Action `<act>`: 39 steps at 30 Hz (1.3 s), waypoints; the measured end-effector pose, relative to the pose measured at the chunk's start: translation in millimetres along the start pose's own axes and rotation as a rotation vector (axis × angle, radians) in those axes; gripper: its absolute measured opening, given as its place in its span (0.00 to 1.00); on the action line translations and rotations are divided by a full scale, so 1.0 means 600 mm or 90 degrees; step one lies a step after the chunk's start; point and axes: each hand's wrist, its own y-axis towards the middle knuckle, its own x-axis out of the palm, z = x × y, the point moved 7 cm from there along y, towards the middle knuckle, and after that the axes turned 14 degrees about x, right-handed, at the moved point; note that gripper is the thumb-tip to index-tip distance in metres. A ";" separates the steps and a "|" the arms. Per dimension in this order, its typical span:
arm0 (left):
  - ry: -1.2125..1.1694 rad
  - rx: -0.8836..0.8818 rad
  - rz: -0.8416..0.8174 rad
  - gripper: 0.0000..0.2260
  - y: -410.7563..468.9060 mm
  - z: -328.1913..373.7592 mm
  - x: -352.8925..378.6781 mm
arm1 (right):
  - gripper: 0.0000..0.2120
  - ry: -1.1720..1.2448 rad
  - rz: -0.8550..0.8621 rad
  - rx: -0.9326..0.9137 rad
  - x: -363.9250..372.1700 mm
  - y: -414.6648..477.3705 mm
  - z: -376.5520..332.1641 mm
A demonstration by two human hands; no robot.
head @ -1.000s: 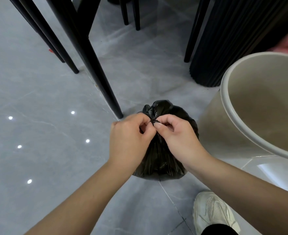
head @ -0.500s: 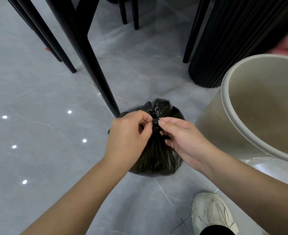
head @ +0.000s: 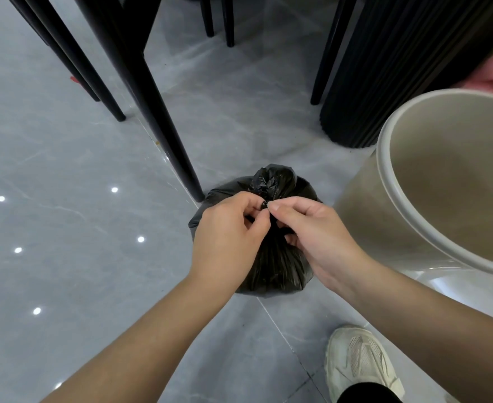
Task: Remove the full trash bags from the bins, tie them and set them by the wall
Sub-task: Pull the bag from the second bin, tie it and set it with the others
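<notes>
1. Both hands meet at the neck of the black trash bag (head: 274,266). The left hand (head: 225,239) has its fingers curled and pinches the gathered plastic between thumb and forefinger. The right hand (head: 318,237) pinches the same spot from the other side, with its lower fingers tucked against the neck.
2. Half a second ago the right fingers lay straighter along the knot; now they are more bent. The left hand's grip looks unchanged.
3. The bag sits on the grey tiled floor (head: 65,146), out of the bin, in the same place as before. Its crumpled top (head: 271,181) sticks up just beyond the fingertips.
4. A black chair leg (head: 182,173) stands just beside the bag on its left.
5. The beige bin (head: 367,222) stands close on the right, unlined, its mouth towards the camera.
6. A black fluted column (head: 385,68) rises behind the bin.
7. A pale sneaker (head: 358,359) rests on the floor, nearer the camera than the bag.
</notes>
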 end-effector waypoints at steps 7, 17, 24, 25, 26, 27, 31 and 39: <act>0.017 -0.040 0.030 0.03 -0.003 -0.006 0.003 | 0.04 -0.005 0.035 -0.075 -0.003 -0.008 -0.010; 0.173 0.132 0.007 0.06 -0.007 0.020 0.003 | 0.06 -0.026 0.055 -0.047 -0.009 0.008 -0.003; 0.242 0.261 -0.045 0.08 0.000 0.037 0.007 | 0.19 -0.481 0.094 -0.347 0.001 -0.003 -0.019; 0.245 0.283 -0.053 0.09 0.001 0.041 0.007 | 0.19 -0.494 0.086 -0.340 0.002 0.002 -0.017; 0.245 0.300 -0.057 0.09 0.002 0.044 0.006 | 0.19 -0.497 0.089 -0.337 0.001 0.008 -0.016; 0.243 0.310 -0.056 0.09 0.003 0.045 0.004 | 0.18 -0.498 0.099 -0.345 0.000 0.012 -0.016; 0.225 0.306 -0.038 0.07 0.007 0.041 -0.009 | 0.14 -0.477 0.131 -0.368 -0.007 0.021 -0.011; 0.179 0.223 -0.066 0.04 0.001 0.023 -0.001 | 0.25 -0.436 0.083 -0.299 -0.075 0.018 0.008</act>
